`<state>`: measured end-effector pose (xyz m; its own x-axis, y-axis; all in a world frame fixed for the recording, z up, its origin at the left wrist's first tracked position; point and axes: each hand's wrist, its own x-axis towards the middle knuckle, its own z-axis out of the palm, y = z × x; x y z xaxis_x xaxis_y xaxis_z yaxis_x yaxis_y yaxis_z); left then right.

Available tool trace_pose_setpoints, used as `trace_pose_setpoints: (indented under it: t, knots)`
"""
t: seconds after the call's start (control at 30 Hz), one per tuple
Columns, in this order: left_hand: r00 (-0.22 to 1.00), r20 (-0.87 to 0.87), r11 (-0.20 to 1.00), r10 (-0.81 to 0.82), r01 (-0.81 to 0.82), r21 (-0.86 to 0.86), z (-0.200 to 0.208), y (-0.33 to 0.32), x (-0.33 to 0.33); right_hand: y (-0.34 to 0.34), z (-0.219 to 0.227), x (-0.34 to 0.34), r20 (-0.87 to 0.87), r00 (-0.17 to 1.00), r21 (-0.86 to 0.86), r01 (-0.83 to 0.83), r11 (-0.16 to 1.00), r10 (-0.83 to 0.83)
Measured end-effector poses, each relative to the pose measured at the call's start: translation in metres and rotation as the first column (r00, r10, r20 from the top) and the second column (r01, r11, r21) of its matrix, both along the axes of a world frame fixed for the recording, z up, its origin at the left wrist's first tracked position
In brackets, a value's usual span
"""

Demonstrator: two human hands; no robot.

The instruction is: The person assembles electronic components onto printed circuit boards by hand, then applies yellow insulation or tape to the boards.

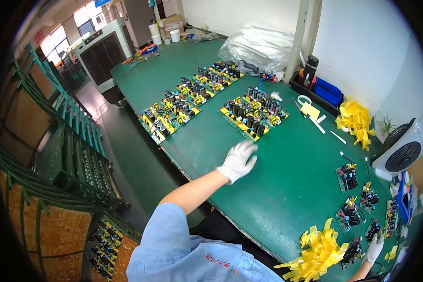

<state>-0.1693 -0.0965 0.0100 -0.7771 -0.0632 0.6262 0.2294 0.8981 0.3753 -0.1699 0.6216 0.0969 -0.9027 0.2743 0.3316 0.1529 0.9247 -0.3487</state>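
My left hand (238,161), in a white glove, is over the green table just in front of a large populated circuit board (254,113). Its fingers are stretched out and nothing is in them. Far to the right, my gloved right hand (374,249) has its fingers closed at the lower end of a small dark circuit board (372,229). Around it lie other small boards with black parts and wires, such as one circuit board (350,214) to its left and another circuit board (353,251) beside the hand. Its fingertips are small and partly hidden.
Several more large boards (169,115) form a row along the table's left side. Yellow tape strips (320,251) lie heaped near me, with another yellow pile (355,120) by the wall. A grey fan (402,152), black tray (317,94) and plastic-wrapped white stack (258,47) border the table (277,188).
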Motion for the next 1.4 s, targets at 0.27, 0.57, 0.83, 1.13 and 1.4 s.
trace_pose_setpoints:
  t: [0.27,0.57,0.83,1.13,1.4]
  knots:
    - [0.804,0.529,0.948,0.272,-0.131,-0.29,0.056,-0.033,-0.121,-0.208,0.118,0.159,0.144,0.989,-0.046,-0.015,0.999,0.022]
    - [0.695,0.668,0.94,0.267,-0.035,-0.339,0.053,-0.057,-0.125,-0.282,0.118,0.204,0.27,0.958,-0.044,-0.091,0.995,0.1]
    - [0.866,0.499,0.963,0.018,0.12,-0.243,0.069,-0.066,-0.021,-0.303,0.072,0.192,0.103,0.932,-0.083,-0.339,0.937,0.346]
    - [0.791,0.491,0.855,-0.366,0.494,-0.158,0.081,0.069,0.127,-0.391,0.018,0.174,0.206,0.782,-0.262,-0.535,0.803,0.588]
    - [0.664,0.388,0.736,-0.639,0.674,0.059,0.069,0.08,0.124,-0.36,-0.044,0.238,0.178,0.873,-0.377,-0.366,0.851,0.454]
